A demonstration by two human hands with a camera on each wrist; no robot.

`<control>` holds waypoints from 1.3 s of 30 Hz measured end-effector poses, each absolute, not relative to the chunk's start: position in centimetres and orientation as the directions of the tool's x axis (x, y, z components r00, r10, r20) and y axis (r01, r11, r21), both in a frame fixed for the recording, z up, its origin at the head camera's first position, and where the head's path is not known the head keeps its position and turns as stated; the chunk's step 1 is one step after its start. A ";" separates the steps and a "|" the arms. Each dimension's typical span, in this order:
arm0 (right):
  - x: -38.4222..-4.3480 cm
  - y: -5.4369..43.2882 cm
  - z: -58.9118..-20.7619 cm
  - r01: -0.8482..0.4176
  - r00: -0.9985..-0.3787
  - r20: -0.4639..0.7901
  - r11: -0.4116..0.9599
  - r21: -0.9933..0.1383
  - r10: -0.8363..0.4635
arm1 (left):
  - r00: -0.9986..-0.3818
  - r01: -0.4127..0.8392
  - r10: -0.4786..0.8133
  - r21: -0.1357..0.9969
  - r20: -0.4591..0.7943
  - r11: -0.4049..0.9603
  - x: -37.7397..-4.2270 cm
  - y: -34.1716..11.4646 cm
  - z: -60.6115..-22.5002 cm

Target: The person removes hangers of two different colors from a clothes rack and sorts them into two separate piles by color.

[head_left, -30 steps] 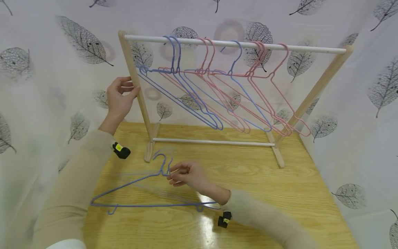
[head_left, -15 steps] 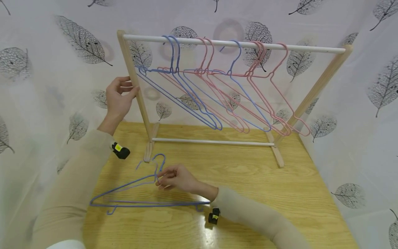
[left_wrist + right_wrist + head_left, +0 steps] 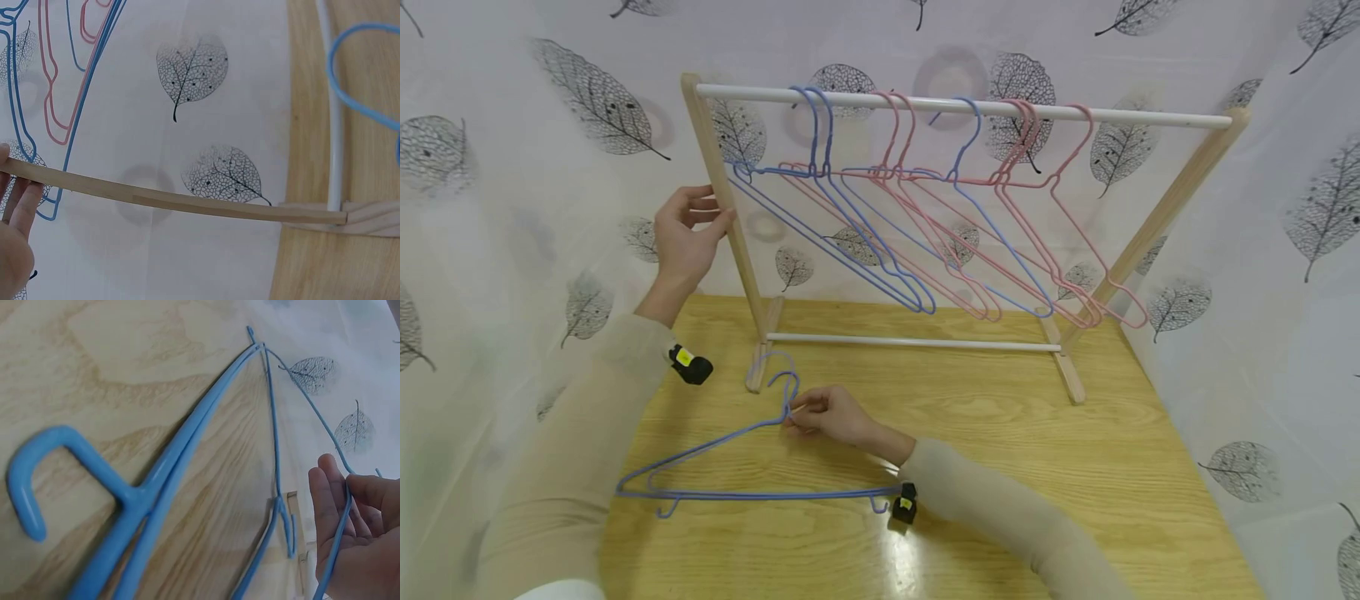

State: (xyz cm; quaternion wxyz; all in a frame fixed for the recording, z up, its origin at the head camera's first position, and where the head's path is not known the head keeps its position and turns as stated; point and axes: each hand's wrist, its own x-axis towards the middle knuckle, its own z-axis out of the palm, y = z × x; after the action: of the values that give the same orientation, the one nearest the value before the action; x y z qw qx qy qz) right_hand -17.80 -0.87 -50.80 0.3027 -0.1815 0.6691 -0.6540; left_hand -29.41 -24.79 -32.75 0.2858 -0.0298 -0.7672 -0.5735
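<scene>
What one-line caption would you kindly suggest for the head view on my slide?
The left hand holds a wooden rack post as the right hand pinches a blue hanger over the table.

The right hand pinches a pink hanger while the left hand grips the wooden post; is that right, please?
Not quite: the right wrist view shows the right hand pinching a blue hanger; the left hand grips the wooden post.
</scene>
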 end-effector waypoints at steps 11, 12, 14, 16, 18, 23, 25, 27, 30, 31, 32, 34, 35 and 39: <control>-19.0 -1.2 -53.4 0.183 -0.779 -0.196 0.083 -0.980 -0.595 | -0.836 0.386 -0.277 0.866 0.474 0.318 -29.5 -24.6 -32.8; -19.1 -1.2 -53.5 0.176 -0.782 -0.193 0.087 -0.981 -0.593 | -0.835 0.387 -0.278 0.866 0.475 0.317 -29.5 -24.6 -32.8; -19.2 -1.0 -53.6 0.136 -0.794 -0.174 0.108 -0.985 -0.582 | -0.833 0.390 -0.278 0.865 0.478 0.317 -29.5 -24.6 -32.8; -19.3 -0.9 -53.6 0.050 -0.816 -0.132 0.158 -0.986 -0.562 | -0.833 0.393 -0.277 0.864 0.480 0.316 -29.5 -24.6 -32.7; -19.4 -0.7 -53.5 -0.025 -0.836 -0.094 0.209 -0.977 -0.541 | -0.831 0.396 -0.277 0.863 0.482 0.313 -29.6 -24.7 -32.7; -19.4 -0.4 -53.0 -0.119 -0.858 -0.035 0.265 -0.957 -0.513 | -0.824 0.403 -0.284 0.860 0.490 0.313 -29.6 -24.7 -32.7; -19.3 -0.3 -52.7 -0.107 -0.858 -0.043 0.260 -0.960 -0.511 | -0.823 0.404 -0.283 0.858 0.492 0.317 -29.5 -24.7 -32.6; -19.2 -0.2 -52.2 -0.087 -0.856 -0.055 0.248 -0.965 -0.514 | -0.823 0.403 -0.283 0.857 0.492 0.320 -29.5 -24.7 -32.6; -19.0 -0.1 -51.1 -0.032 -0.841 -0.074 0.187 -0.982 -0.536 | -0.823 0.400 -0.285 0.858 0.491 0.322 -29.5 -24.6 -32.7; -18.9 -0.1 -50.6 -0.015 -0.834 -0.074 0.155 -0.988 -0.547 | -0.824 0.398 -0.286 0.859 0.489 0.322 -29.5 -24.6 -32.7; -18.9 -0.1 -50.1 0.001 -0.828 -0.069 0.122 -0.993 -0.556 | -0.824 0.397 -0.287 0.860 0.488 0.321 -29.5 -24.6 -32.7; -18.8 -0.1 -49.0 0.034 -0.819 -0.058 0.053 -0.998 -0.571 | -0.825 0.395 -0.288 0.861 0.486 0.320 -29.4 -24.6 -32.7; -18.8 -0.1 -48.4 0.043 -0.815 -0.048 0.022 -0.999 -0.577 | -0.826 0.396 -0.287 0.861 0.486 0.319 -29.4 -24.6 -32.7; -18.9 0.1 -46.0 0.037 -0.809 -0.003 -0.046 -0.998 -0.588 | -0.827 0.394 -0.284 0.862 0.484 0.320 -29.5 -24.6 -32.7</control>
State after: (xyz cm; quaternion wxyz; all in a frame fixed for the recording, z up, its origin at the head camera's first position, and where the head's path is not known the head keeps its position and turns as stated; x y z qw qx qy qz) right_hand -18.88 0.13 -45.98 0.2259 -0.2108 0.6527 -0.6918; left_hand -29.45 -24.65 -32.71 0.2914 -0.0363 -0.7582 -0.5822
